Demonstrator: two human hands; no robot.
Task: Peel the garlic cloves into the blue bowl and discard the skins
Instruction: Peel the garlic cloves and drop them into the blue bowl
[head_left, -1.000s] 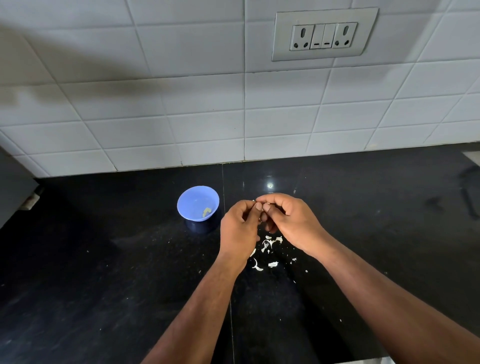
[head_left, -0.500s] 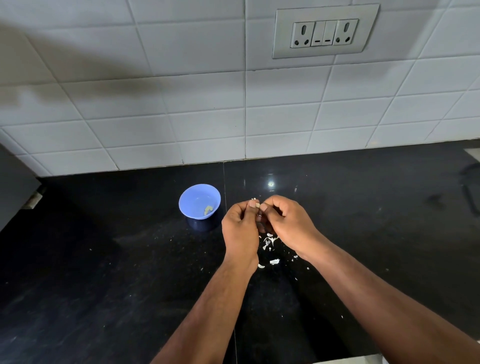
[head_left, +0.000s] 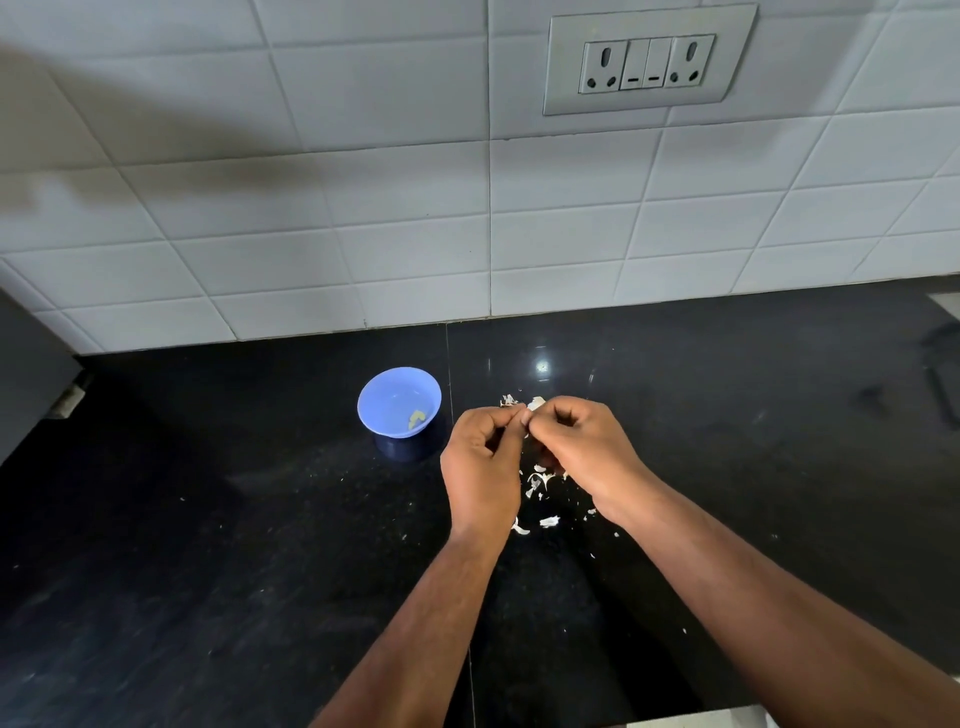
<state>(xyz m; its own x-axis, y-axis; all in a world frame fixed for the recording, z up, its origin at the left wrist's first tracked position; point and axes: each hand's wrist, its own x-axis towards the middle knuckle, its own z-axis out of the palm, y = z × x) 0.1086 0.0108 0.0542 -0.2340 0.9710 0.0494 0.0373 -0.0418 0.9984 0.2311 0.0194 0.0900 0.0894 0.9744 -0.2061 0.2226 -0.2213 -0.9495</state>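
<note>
The garlic clove (head_left: 535, 402), pinched between my left hand (head_left: 480, 465) and right hand (head_left: 582, 447) just right of the blue bowl (head_left: 399, 400), could have slipped onto the black counter (head_left: 208, 519) among the skins (head_left: 537, 480) if my fingertips lost grip.

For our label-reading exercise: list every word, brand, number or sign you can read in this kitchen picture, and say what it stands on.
No readable text anywhere in the picture.
Socket panel on the tiled wall: sockets and two switches with a short dash mark each; no words or numbers.
Blue bowl: plain, no label.
Black countertop and garlic skins: no writing.
</note>
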